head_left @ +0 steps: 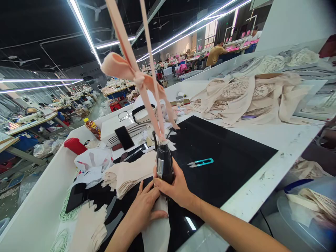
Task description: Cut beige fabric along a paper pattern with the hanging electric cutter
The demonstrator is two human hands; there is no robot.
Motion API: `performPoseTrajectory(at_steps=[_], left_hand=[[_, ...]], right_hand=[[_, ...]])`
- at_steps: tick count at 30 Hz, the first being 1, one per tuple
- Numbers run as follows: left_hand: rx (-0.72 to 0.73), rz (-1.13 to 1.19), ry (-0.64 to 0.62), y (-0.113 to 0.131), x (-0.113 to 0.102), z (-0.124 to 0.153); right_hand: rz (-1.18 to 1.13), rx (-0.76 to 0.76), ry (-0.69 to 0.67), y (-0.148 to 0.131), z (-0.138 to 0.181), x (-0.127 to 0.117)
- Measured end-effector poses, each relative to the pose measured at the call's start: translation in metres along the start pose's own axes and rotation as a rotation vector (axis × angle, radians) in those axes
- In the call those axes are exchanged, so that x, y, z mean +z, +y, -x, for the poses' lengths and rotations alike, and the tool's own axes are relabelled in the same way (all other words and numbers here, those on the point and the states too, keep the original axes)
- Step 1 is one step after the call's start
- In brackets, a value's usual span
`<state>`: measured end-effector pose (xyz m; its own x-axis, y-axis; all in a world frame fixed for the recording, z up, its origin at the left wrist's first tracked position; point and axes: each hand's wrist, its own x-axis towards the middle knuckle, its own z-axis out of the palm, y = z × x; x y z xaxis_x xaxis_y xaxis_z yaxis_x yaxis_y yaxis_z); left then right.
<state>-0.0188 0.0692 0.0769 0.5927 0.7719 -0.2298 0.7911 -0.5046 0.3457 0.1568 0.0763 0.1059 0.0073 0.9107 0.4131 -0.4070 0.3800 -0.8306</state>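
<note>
My right hand (176, 187) is wrapped round a black hand-held tool (164, 164) that hangs from pink fabric straps (136, 75) tied in a knot overhead. Its lower end meets a pale fabric piece (157, 229) lying on the black mat (228, 157). My left hand (145, 206) lies on that fabric piece with the fingers stretched out, just left of the tool. A stack of beige fabric pieces (128, 175) sits to the left of both hands. Teal thread snips (201, 162) lie on the mat to the right of the tool.
The white worktable (288, 134) carries a heap of beige lace garments (249, 94), a phone (124, 137) on a white box, a red object (75, 145), a bottle (92, 127) and white bags. Cut beige pieces (88, 227) lie near left. People sit at sewing stations far behind.
</note>
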Motion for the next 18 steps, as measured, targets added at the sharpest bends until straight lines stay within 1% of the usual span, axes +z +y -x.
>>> performPoseTrajectory(at_steps=[2,5,9,18], left_hand=[[-0.006,0.018,-0.025,0.0017,-0.0029,-0.0004],[-0.041,0.032,-0.037,0.0056,-0.0066,-0.0003],[-0.059,0.032,-0.055,0.0078,-0.0083,-0.0007],[-0.066,0.039,-0.075,0.0018,-0.0058,-0.0018]], right_hand=[[0.016,0.028,0.036,0.0004,-0.0015,-0.0040],[0.023,0.050,0.043,0.0025,-0.0025,-0.0076],[0.026,0.039,0.041,0.0047,-0.0020,-0.0080],[0.045,0.022,0.045,0.0054,-0.0017,-0.0049]])
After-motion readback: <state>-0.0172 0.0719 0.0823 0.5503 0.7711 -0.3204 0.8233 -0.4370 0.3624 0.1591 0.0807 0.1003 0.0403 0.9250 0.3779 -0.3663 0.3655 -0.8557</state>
